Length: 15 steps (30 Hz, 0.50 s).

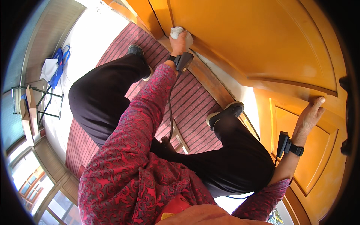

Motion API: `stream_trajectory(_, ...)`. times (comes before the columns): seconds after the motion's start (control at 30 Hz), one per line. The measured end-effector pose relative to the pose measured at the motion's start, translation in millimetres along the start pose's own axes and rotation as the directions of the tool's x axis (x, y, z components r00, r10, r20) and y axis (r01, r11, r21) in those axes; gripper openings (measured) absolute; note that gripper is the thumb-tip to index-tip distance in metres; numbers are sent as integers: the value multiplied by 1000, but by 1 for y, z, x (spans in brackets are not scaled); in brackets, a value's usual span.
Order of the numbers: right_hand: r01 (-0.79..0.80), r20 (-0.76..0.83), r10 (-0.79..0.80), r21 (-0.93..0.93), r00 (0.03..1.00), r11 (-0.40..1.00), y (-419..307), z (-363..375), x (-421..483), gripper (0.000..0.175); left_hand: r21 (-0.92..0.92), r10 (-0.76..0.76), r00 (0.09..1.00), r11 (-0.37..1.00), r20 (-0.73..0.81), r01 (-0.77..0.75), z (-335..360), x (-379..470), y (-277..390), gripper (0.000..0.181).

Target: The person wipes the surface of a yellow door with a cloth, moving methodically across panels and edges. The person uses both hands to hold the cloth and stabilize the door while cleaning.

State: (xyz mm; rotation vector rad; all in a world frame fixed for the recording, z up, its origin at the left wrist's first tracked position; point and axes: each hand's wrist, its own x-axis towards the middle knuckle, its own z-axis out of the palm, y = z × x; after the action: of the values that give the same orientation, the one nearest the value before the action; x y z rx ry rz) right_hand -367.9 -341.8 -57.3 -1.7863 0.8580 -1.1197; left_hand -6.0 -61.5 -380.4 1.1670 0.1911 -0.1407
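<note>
My left hand [178, 44] grips a crumpled white cloth [176, 32] against the bottom part of an orange-brown wooden door [253, 36]. A paler patch of white shows beside those fingers. Out to the right, my right hand [308, 116] holds the edge of the same door, thumb uppermost; its other fingers are partly hidden. Behind that hand is a second panelled wooden surface [303, 140]. Each wrist carries a strapped black device with a cable.
I sit low with knees apart over a red striped mat [194, 112]. A wooden threshold [208, 81] runs beneath the door. Part of a low wooden stool [181, 137] shows between my legs. On the left are a folding rack [50, 102], a blue bag [59, 67] and a cardboard box [31, 109].
</note>
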Motion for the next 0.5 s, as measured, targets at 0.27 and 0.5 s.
stream_trajectory(0.27, -76, -58, 72, -77, 996, 994, 2, -1, -1, 68, -202, 54, 994, 977, -98, -73, 7, -6, 29, 33)
stream_trajectory(0.5, -16, -27, 14, -56, 1000, 998, -9, 9, -4, 75, -121, -174, 984, 977, 44, 178, 78, -144, 4, 59)
